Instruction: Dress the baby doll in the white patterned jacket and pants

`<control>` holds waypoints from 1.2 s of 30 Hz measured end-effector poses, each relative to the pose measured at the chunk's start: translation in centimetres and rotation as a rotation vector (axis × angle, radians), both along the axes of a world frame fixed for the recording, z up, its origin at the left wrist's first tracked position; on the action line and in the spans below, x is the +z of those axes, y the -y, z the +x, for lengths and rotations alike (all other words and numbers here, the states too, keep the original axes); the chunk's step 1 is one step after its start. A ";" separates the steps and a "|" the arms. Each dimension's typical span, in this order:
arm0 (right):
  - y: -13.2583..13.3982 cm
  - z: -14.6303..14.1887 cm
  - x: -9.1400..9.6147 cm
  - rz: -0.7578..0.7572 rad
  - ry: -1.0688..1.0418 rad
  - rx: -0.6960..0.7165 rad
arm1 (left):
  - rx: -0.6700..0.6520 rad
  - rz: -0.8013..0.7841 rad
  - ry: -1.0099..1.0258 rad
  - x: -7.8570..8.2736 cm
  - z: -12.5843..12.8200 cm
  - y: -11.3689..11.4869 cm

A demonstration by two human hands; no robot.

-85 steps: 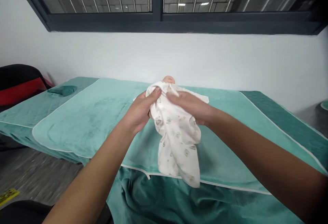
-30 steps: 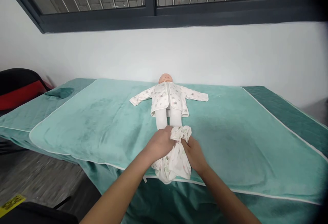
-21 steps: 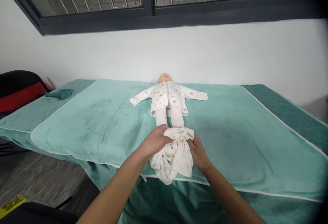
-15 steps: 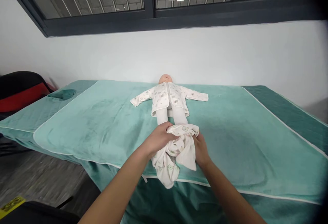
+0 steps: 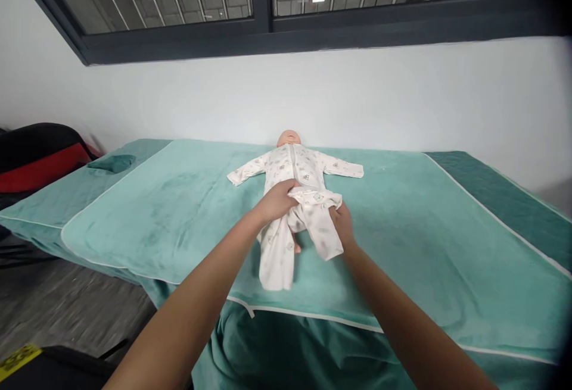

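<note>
A baby doll (image 5: 288, 137) lies on its back on the bed, its head toward the wall. It wears a white printed jacket (image 5: 286, 164) with the sleeves spread wide. Small printed baby pants (image 5: 313, 214) lie across the doll's lower body, their waistband held stretched between both hands. My left hand (image 5: 279, 199) is closed on the waistband's left side. On the right side, my right hand (image 5: 342, 220) grips it, its fingers partly hidden by the cloth. The pant legs hang toward me, and a bit of the doll's foot (image 5: 297, 246) shows between them.
A green padded mat (image 5: 424, 247) covers the bed, with its white-piped front edge near me. Behind stand a white wall (image 5: 179, 98) and a dark window frame (image 5: 263, 36). A black and red chair (image 5: 40, 164) is at the left, a black object with a yellow label (image 5: 58, 369) at lower left.
Both hands have moved up toward the doll's waist with the pants. The bunched cloth has spread out, and the pants now cover the white legs and the jacket's lower hem.
</note>
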State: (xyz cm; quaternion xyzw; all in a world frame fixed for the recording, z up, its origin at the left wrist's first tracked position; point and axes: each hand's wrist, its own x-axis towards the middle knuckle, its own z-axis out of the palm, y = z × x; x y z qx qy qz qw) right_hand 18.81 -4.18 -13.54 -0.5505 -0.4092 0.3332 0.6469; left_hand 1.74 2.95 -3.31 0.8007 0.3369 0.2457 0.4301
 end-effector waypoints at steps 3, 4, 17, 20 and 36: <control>-1.3 0.3 0.6 0.037 -0.009 -0.097 | 0.165 0.186 -0.033 -0.8 2.0 -1.4; -1.7 0.4 0.7 0.040 0.002 -0.097 | 0.224 0.225 -0.054 -1.1 2.5 -1.8; -0.9 1.5 3.5 0.138 0.330 0.188 | 0.075 -0.432 0.369 -3.1 -2.3 -1.3; -2.1 1.1 7.4 0.021 0.486 0.512 | 0.030 -0.636 0.531 -3.4 -2.5 -1.6; -6.0 1.2 4.7 -0.135 -0.217 0.680 | 0.066 -0.462 0.550 -3.9 -0.8 -2.6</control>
